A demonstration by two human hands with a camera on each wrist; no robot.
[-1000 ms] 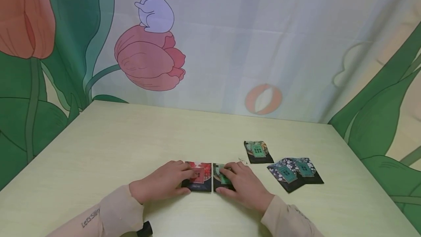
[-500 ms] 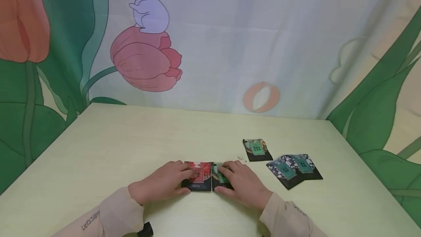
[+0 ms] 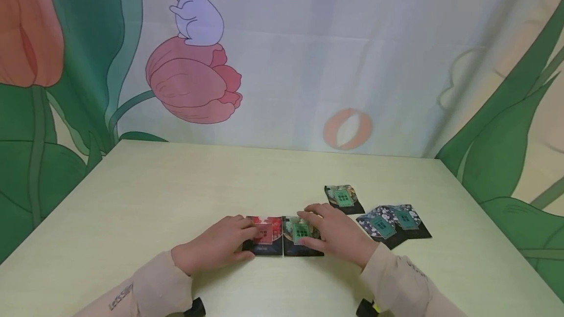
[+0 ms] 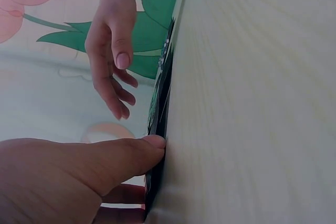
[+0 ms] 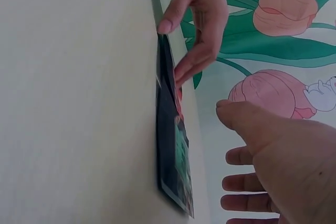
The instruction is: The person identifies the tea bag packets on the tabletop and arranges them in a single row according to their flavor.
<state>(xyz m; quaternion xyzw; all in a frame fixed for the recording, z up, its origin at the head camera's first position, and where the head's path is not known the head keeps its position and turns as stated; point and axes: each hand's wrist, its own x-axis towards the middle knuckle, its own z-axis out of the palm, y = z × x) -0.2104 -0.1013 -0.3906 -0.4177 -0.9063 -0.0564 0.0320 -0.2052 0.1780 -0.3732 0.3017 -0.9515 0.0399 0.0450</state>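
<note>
While the left hand [image 3: 216, 243] pinches the red packet [image 3: 269, 239], the right hand [image 3: 338, 233] lifts, fingers apart, leaving the green packet [image 3: 299, 233] seemingly aligned.

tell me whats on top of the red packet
The left hand rests over the left side of the red packet, reaching onto its label. Whatever print lies beneath that hand is covered and cannot be seen.

The left sleeve [image 3: 154, 283] reads "Lets", the rest blurred; packet labels [image 3: 301, 231] are illegible.
</note>
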